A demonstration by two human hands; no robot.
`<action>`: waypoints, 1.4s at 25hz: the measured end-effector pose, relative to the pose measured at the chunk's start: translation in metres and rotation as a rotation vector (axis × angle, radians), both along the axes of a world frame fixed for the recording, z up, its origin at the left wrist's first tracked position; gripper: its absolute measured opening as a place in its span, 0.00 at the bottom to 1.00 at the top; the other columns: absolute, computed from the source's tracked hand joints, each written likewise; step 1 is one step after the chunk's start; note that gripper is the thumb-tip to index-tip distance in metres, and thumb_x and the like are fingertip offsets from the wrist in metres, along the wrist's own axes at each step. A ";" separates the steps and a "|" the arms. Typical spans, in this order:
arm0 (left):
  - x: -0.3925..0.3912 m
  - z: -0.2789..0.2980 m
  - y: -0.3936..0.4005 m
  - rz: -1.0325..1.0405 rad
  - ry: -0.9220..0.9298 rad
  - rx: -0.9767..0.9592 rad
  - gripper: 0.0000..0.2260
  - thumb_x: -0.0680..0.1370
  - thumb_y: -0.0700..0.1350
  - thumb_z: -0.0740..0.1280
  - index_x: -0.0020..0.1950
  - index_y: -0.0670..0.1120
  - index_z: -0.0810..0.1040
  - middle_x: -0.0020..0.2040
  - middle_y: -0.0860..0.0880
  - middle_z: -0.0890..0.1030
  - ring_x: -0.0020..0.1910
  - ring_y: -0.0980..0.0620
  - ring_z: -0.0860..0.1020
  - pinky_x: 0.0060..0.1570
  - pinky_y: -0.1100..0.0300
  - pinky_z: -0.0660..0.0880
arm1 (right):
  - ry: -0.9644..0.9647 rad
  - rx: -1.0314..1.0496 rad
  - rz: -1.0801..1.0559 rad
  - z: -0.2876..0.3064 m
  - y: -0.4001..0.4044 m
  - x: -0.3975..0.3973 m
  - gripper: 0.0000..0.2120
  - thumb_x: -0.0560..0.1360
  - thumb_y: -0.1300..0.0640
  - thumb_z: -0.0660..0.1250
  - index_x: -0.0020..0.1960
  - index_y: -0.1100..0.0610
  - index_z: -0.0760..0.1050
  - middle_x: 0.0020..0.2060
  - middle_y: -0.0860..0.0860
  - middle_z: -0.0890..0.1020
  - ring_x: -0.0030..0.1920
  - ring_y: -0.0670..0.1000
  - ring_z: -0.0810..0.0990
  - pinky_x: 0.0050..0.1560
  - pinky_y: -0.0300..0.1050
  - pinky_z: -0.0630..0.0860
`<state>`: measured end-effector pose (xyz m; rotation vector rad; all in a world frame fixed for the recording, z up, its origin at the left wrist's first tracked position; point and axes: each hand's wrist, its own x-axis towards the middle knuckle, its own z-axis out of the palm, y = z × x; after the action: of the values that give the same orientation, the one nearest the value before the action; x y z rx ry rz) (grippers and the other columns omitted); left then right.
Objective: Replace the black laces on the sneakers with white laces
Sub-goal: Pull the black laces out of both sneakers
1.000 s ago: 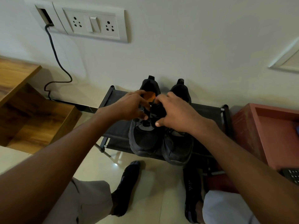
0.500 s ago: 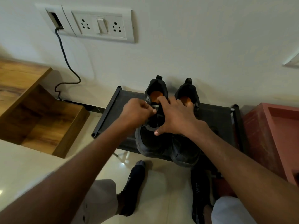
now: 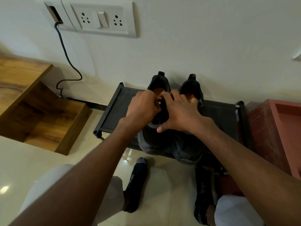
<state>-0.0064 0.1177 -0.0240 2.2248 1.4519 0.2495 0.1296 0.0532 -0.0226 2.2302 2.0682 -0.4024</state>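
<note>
- On top of the low black rack [image 3: 218, 115], against the far wall, sit the two black sneakers, side by side and touching, toes toward the person and heels to the wall.
- Left sneaker [image 3: 151, 141] shows an orange insole at its opening; right sneaker [image 3: 187, 150] shows the same orange inside.
- Over the left sneaker's tongue, both hands meet at the black laces [image 3: 160, 116], which are dark against the shoe and hard to make out.
- Left hand [image 3: 141, 110] has its fingers curled in tight at the top of the lacing; it looks to be pinching the lace, though the fingertips are hidden.
- Right hand [image 3: 177, 111] lies spread across both shoes, thumb stretched out toward the toe, fingertips bent down at the shoe opening; I cannot tell whether they grip anything.
- Near the rack, on the pale tiled floor [image 3: 24, 160], stand the person's feet in dark socks [image 3: 136, 181], with light trousers above.
- To the left is a wooden shelf unit [image 3: 42, 115]; to the right a reddish box [image 3: 275, 132].
- On the far wall a white socket panel [image 3: 101, 18] hangs, with a dark cable [image 3: 68, 61] trailing down from it.
</note>
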 end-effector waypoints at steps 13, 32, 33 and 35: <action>-0.001 0.015 0.020 -0.264 0.164 -0.018 0.09 0.71 0.48 0.80 0.46 0.46 0.84 0.41 0.49 0.82 0.40 0.50 0.80 0.35 0.60 0.71 | -0.023 0.046 -0.025 0.002 -0.006 0.000 0.61 0.60 0.27 0.79 0.82 0.46 0.52 0.74 0.54 0.62 0.74 0.60 0.64 0.70 0.65 0.66; -0.011 0.007 0.034 -0.330 0.101 -0.186 0.09 0.74 0.50 0.78 0.43 0.47 0.83 0.38 0.52 0.81 0.38 0.52 0.81 0.35 0.62 0.73 | 0.027 0.037 -0.048 0.001 -0.004 -0.001 0.61 0.61 0.30 0.80 0.82 0.43 0.50 0.82 0.53 0.46 0.83 0.58 0.44 0.77 0.73 0.55; -0.012 0.009 0.036 -0.295 0.065 -0.191 0.08 0.73 0.49 0.79 0.42 0.46 0.84 0.37 0.52 0.81 0.38 0.54 0.80 0.35 0.63 0.71 | 0.028 0.033 -0.052 0.001 -0.004 0.000 0.61 0.60 0.30 0.80 0.82 0.42 0.50 0.83 0.53 0.46 0.83 0.59 0.43 0.77 0.73 0.54; -0.020 0.020 0.042 -0.174 -0.131 -0.216 0.09 0.73 0.48 0.79 0.40 0.45 0.84 0.37 0.50 0.83 0.39 0.57 0.80 0.39 0.64 0.71 | 0.040 0.024 -0.084 0.002 -0.005 0.000 0.60 0.60 0.30 0.80 0.82 0.41 0.50 0.83 0.53 0.46 0.84 0.60 0.43 0.77 0.73 0.53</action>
<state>-0.0265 0.1599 -0.0038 2.1010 1.1518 0.1690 0.1300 0.0480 -0.0209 2.3473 2.0140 -0.4337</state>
